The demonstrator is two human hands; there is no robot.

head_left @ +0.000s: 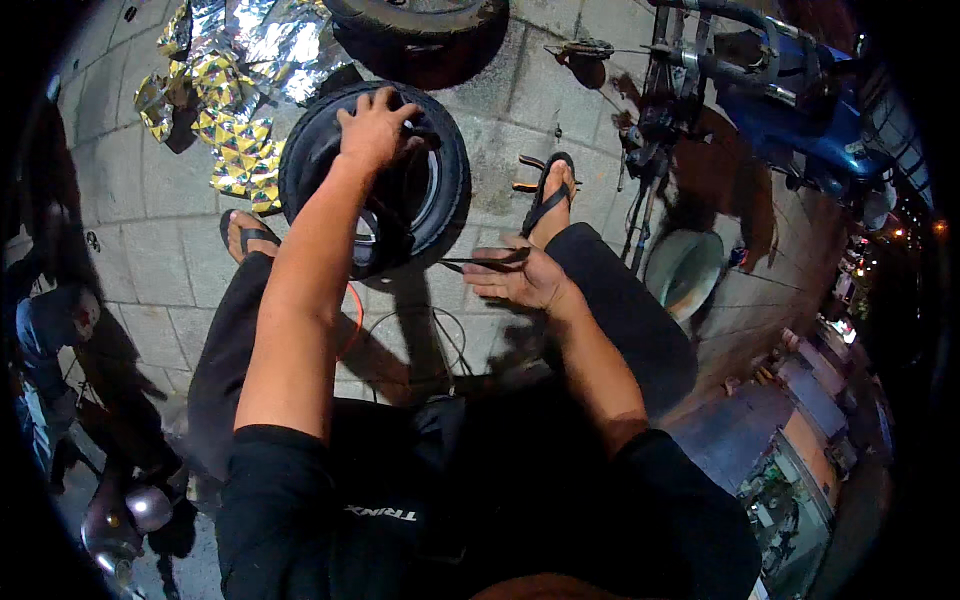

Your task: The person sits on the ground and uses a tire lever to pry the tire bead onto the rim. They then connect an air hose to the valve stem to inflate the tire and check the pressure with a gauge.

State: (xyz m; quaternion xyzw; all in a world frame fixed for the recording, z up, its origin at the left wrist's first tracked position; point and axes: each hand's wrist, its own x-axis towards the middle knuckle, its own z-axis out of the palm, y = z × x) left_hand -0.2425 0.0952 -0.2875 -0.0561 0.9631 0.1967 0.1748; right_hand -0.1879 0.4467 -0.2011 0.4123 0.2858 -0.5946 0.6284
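Two hands are at work before you. Your left grip [375, 132] is spread wide, fingers apart, laid over the upper part of a round black rubber tyre [457, 180]; you cannot tell what lies under the palm. Your right grip [530, 275] is loosely closed, palm turned up, with a slim, dark, flat tool [505, 260] held across its straightened fingers, its tip pointing left, just below the tyre.

The tyre sits ahead of you on grey stone paving [155, 255], between your feet in black flip-flops, with a silvery curved edge showing inside it. An orange cord [355, 320] runs below it. Beside your right foot [555, 205] lie pliers with orange-and-black handles [530, 160], partly hidden by the flip-flop.

Crumpled gold-and-silver foil sheeting [235, 140] spreads to the tyre's upper left, and a second black tyre [420, 22] lies beyond. Farther right you have a round, pale basin [690, 270], and past it a glossy blue motorbike [830, 120].
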